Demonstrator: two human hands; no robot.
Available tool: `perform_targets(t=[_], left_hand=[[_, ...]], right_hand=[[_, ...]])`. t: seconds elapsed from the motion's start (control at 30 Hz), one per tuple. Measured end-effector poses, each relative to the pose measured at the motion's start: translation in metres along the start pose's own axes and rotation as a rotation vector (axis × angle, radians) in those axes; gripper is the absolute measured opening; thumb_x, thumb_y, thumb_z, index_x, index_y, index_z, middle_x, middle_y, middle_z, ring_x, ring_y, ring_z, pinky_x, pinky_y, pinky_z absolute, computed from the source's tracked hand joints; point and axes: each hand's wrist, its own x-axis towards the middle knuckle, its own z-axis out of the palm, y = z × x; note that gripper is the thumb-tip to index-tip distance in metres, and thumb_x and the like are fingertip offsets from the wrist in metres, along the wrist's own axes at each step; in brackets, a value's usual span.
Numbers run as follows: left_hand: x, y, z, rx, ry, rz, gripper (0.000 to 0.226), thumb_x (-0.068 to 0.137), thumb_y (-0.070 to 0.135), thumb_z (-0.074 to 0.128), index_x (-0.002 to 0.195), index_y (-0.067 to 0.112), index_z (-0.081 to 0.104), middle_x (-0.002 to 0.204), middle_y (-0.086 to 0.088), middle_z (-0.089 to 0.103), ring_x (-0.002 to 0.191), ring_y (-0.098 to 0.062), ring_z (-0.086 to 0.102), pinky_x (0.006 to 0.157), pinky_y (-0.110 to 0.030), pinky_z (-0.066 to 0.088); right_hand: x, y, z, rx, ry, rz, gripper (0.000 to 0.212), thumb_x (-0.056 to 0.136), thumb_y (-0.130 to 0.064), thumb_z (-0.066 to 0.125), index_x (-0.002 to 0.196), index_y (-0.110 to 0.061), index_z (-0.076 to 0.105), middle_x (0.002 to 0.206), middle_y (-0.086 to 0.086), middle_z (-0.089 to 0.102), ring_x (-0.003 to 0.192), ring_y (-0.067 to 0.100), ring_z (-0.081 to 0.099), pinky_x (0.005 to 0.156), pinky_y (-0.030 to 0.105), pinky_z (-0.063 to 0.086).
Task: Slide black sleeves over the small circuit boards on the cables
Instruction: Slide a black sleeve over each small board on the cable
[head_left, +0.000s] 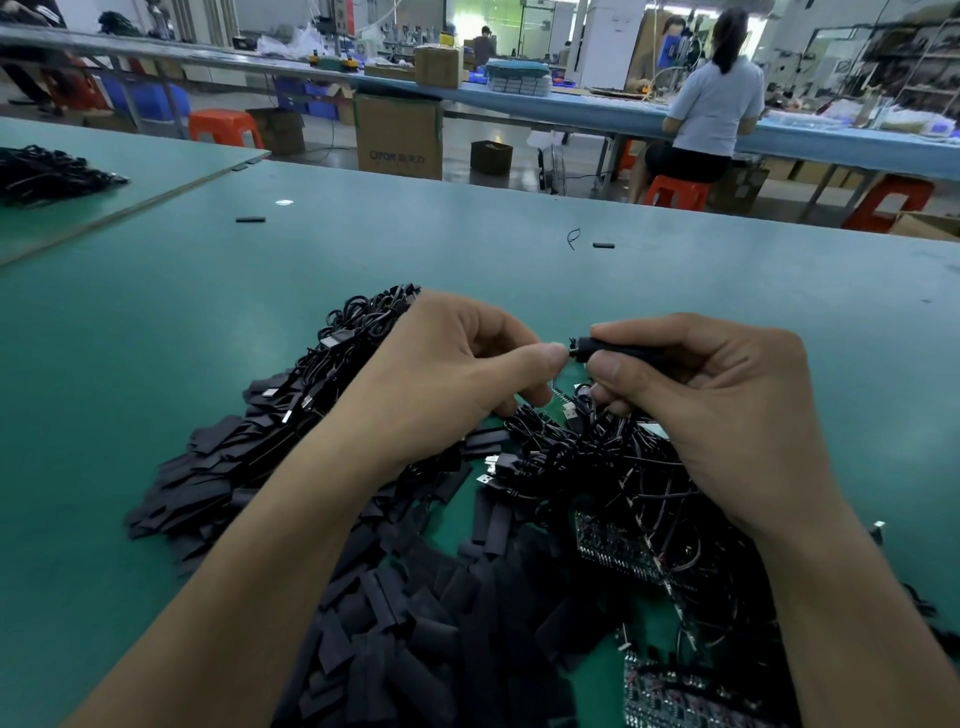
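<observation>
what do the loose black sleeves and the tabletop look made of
The loose black sleeves look like soft plastic tubing, perhaps heat-shrink: matte, flattened, lying limp in a heap. The tabletop looks like a green rubber or vinyl mat: smooth, with a dull sheen from the lights.

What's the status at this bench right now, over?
Right hand grips black sleeve. Left hand pinches its end. Loose sleeves and cables heaped beneath, nothing blocking.

Beyond your green workbench (363, 249), a brown cardboard carton (399, 136) on the floor carries the grey print "QTOR" on its front face, followed by a few characters too blurred for you to read
</observation>
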Motion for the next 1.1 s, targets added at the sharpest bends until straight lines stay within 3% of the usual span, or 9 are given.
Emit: perform_targets(t=[0.27, 0.5, 0.67, 0.73, 0.87, 1.0, 1.1], left_hand=[[0.000, 0.000, 0.001, -0.011, -0.023, 0.025, 0.014, 0.091, 0.025, 0.070, 0.083, 0.015, 0.075, 0.074, 0.003, 0.076, 0.061, -0.006, 0.065, 0.061, -0.017, 0.051], [-0.002, 0.002, 0.003, 0.054, -0.070, 0.080, 0.015, 0.094, 0.022, 0.067, 0.084, 0.014, 0.074, 0.070, 0.007, 0.074, 0.058, 0.000, 0.062, 0.057, -0.010, 0.045], [-0.002, 0.002, 0.005, 0.099, -0.056, 0.101, 0.015, 0.094, 0.023, 0.066, 0.085, 0.015, 0.075, 0.071, 0.007, 0.074, 0.060, -0.010, 0.064, 0.060, -0.025, 0.052], [-0.002, 0.001, 0.006, 0.096, -0.044, 0.107, 0.015, 0.094, 0.024, 0.066, 0.084, 0.015, 0.074, 0.070, 0.007, 0.074, 0.060, -0.015, 0.065, 0.058, -0.027, 0.052], [-0.002, 0.001, 0.007, 0.071, -0.020, 0.090, 0.017, 0.094, 0.026, 0.065, 0.084, 0.017, 0.075, 0.070, 0.008, 0.074, 0.060, -0.004, 0.066, 0.056, -0.020, 0.054], [-0.001, -0.001, 0.010, 0.042, 0.005, 0.096, 0.014, 0.095, 0.024, 0.066, 0.087, 0.017, 0.075, 0.073, 0.008, 0.075, 0.064, -0.007, 0.069, 0.063, -0.032, 0.061], [-0.002, -0.001, 0.014, 0.021, 0.054, 0.130, 0.012, 0.095, 0.019, 0.067, 0.086, 0.018, 0.075, 0.072, 0.008, 0.075, 0.062, -0.007, 0.069, 0.065, -0.027, 0.060]], right_hand=[[0.001, -0.002, 0.002, -0.006, -0.043, -0.013, 0.021, 0.078, -0.020, 0.078, 0.097, -0.028, 0.078, 0.087, -0.009, 0.078, 0.070, 0.008, 0.072, 0.068, 0.015, 0.055], [0.002, -0.001, -0.004, -0.029, -0.063, 0.011, 0.021, 0.078, -0.018, 0.078, 0.093, -0.033, 0.078, 0.080, -0.006, 0.077, 0.066, 0.010, 0.072, 0.066, 0.018, 0.055], [0.002, -0.002, -0.003, -0.015, -0.078, 0.038, 0.021, 0.079, -0.017, 0.078, 0.096, -0.029, 0.078, 0.082, -0.005, 0.077, 0.067, 0.008, 0.071, 0.066, 0.017, 0.054], [0.001, -0.003, -0.001, -0.012, -0.051, 0.027, 0.025, 0.080, -0.017, 0.080, 0.101, -0.030, 0.077, 0.083, -0.006, 0.077, 0.068, 0.008, 0.070, 0.066, 0.016, 0.054], [0.000, -0.004, 0.006, -0.052, 0.139, -0.004, 0.044, 0.080, -0.018, 0.082, 0.118, -0.035, 0.066, 0.082, -0.007, 0.076, 0.068, 0.009, 0.072, 0.065, 0.017, 0.056], [-0.001, -0.004, 0.016, -0.028, 0.275, -0.026, 0.036, 0.087, -0.015, 0.076, 0.119, -0.026, 0.067, 0.081, -0.010, 0.076, 0.069, 0.010, 0.074, 0.066, 0.017, 0.057], [-0.004, -0.005, 0.024, -0.047, 0.275, -0.055, 0.037, 0.094, -0.016, 0.068, 0.129, -0.028, 0.062, 0.085, -0.017, 0.076, 0.072, 0.007, 0.074, 0.068, 0.016, 0.057]])
